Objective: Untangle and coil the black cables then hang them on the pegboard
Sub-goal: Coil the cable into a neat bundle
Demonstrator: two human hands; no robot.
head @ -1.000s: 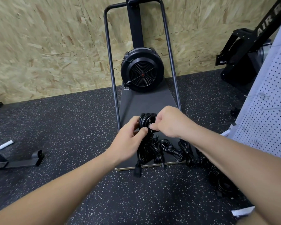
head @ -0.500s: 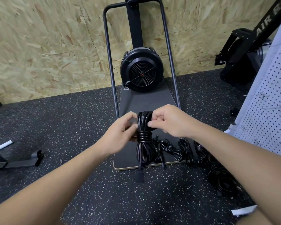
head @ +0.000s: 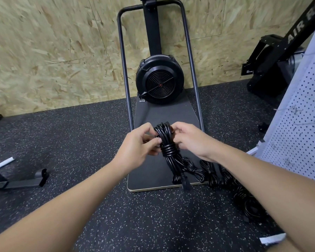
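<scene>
two hands (head: 135, 148) (head: 193, 140) gripping coiled cable (head: 168, 148), fingertips hidden behind

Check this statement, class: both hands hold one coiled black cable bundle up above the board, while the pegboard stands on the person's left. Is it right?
One detail is wrong. The head view shows the pegboard on the person's right, not left. Left hand and right hand do hold the coiled cable bundle above the board.

Left hand (head: 135, 150) and right hand (head: 193, 140) grip a coiled cable (head: 166, 142). More coils (head: 213, 175) lie on the floor (head: 80, 142) beside a pegboard (head: 302, 128).
</scene>
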